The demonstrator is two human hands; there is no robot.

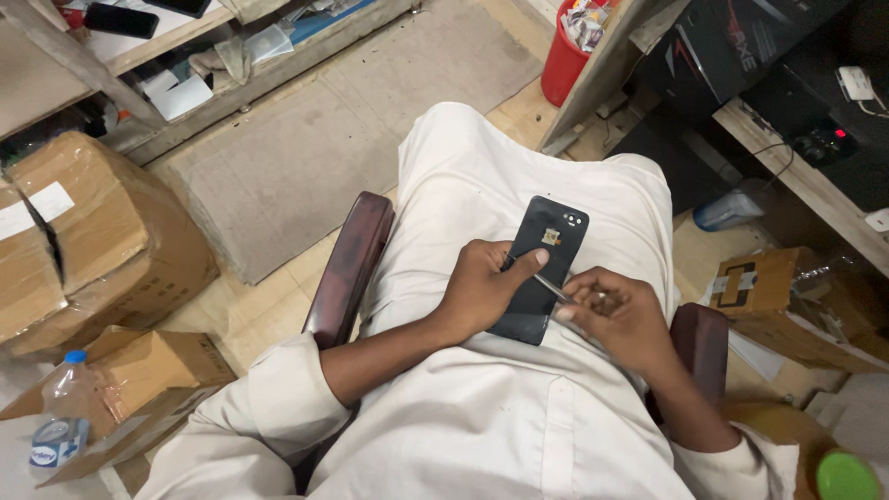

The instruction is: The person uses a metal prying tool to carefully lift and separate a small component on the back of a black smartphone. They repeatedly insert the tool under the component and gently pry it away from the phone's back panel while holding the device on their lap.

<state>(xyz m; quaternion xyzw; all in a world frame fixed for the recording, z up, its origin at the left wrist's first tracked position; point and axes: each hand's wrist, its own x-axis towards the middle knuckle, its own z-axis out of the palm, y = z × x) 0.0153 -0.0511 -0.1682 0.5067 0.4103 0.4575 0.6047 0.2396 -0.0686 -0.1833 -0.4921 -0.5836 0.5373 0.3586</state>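
A dark phone (546, 243) lies back side up on my lap, its camera cut-outs toward the far end. My left hand (482, 289) grips its left edge, with the thumb pressed across the back. My right hand (619, 315) pinches a thin metal tool (554, 289), tweezers or a small driver, whose tip touches the phone's back just beside my left thumb. Both hands rest over my white clothing. The phone's lower end is partly hidden by my hands.
I sit in a chair with dark red armrests (350, 268). Cardboard boxes (88, 236) and a water bottle (60, 412) stand at the left, another box (769, 287) at the right. A grey mat (306, 148) and a red bin (565, 60) lie ahead, with a wooden bench at right.
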